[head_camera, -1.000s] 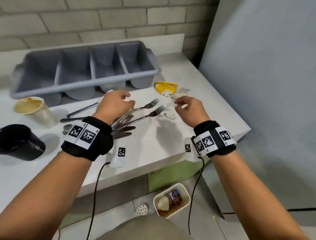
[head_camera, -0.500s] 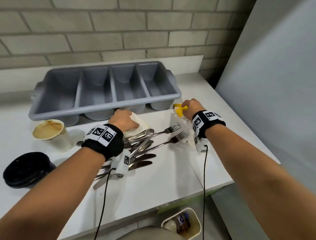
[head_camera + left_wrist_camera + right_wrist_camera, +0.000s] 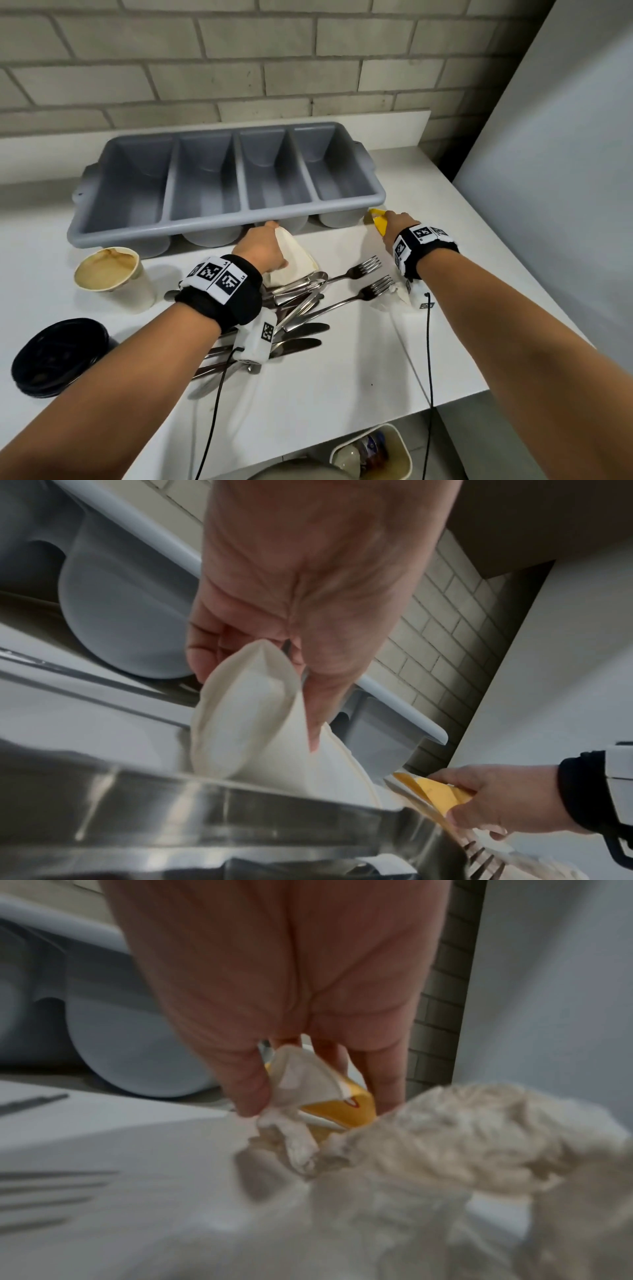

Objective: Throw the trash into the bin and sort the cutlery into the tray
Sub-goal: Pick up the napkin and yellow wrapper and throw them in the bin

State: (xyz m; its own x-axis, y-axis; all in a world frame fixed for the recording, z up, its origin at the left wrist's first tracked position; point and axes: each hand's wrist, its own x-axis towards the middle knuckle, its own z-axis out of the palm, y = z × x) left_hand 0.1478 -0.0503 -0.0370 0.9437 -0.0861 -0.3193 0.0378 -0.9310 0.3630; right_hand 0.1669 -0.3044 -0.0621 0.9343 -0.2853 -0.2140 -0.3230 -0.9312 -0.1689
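Trash first: my left hand (image 3: 262,248) pinches napkin (image 3: 294,255), right hand (image 3: 394,224) grips yellow wrapper (image 3: 376,221). Risk: napkin drags forks (image 3: 363,269) off bench (image 3: 342,377).

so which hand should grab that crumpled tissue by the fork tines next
Right. The right hand pinches the yellow wrapper just beyond the crumpled tissue, which lies under that wrist. The left hand is busy gripping the folded napkin over the cutlery pile, farther off.
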